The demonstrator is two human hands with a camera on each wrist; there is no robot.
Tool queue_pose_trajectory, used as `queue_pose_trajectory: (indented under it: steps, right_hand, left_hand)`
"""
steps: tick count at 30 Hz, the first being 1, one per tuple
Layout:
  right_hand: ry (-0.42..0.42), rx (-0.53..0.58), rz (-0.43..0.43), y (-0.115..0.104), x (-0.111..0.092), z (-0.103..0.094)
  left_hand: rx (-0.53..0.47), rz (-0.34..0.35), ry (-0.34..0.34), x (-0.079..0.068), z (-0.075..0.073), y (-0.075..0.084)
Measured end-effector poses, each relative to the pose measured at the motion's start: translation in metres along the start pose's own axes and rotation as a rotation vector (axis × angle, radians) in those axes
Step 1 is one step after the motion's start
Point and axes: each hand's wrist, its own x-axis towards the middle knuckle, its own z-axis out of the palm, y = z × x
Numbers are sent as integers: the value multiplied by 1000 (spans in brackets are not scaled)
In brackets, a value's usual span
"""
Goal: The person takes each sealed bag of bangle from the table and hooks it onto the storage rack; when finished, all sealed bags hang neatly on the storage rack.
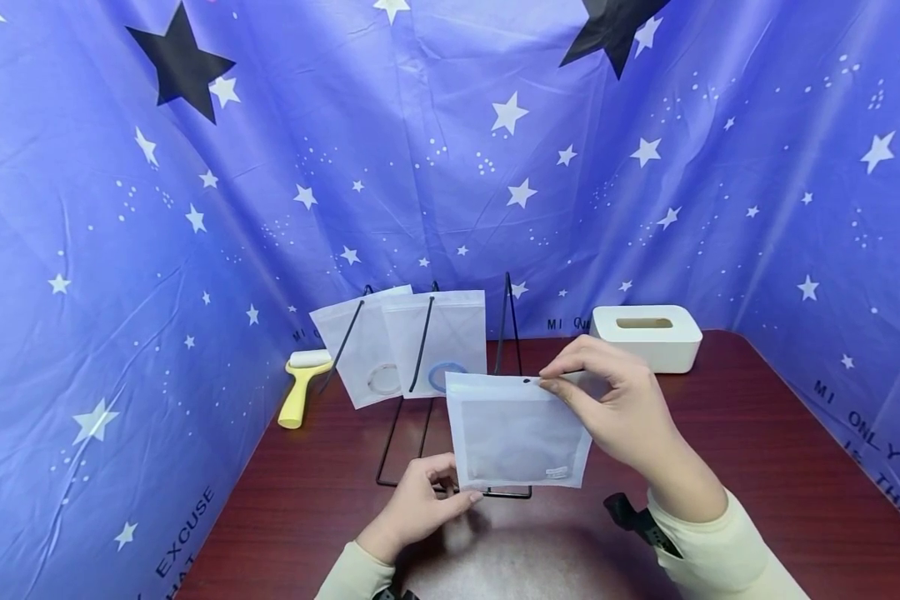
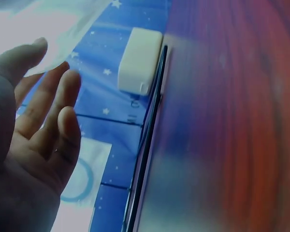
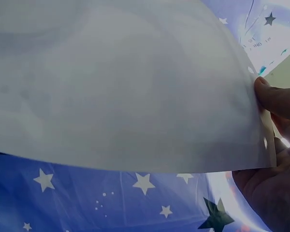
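Observation:
A frosted white zip bag [image 1: 521, 433] hangs upright in front of a black wire display rack [image 1: 507, 317]. My right hand [image 1: 615, 400] pinches its top edge at the right, beside a small hang hole. A small label shows at the bag's lower right. At its lower left corner is my left hand [image 1: 423, 504], with thumb and fingers apart and loosely bent around that corner. Two similar bags hang on the rack's prongs: the left bag [image 1: 356, 342] shows a pale ring inside, the middle bag [image 1: 450, 333] a blue ring.
A yellow-handled roller [image 1: 296, 392] lies on the left of the dark red table [image 1: 720, 433]. At the back right stands a white tissue box [image 1: 645, 337]. A blue star-printed curtain [image 1: 435, 167] encloses the table at the back and sides.

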Motion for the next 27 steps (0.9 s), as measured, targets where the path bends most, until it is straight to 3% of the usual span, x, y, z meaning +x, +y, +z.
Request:
queue_pose_trajectory:
  steps: [5, 12, 20, 27]
  right_hand:
    - [-15, -11, -13, 0, -1, 3]
    - [-73, 1, -24, 0, -2, 2]
    - [-134, -36, 11, 2, -4, -12]
    - [-110, 19, 34, -3, -2, -18]
  left_hand:
    - [-23, -19, 66, 1, 5, 1]
    - [17, -32, 157, -2, 2, -3]
    - [-7, -1, 160, -5, 0, -7]
    - [-29, -14, 156, -5, -5, -2]
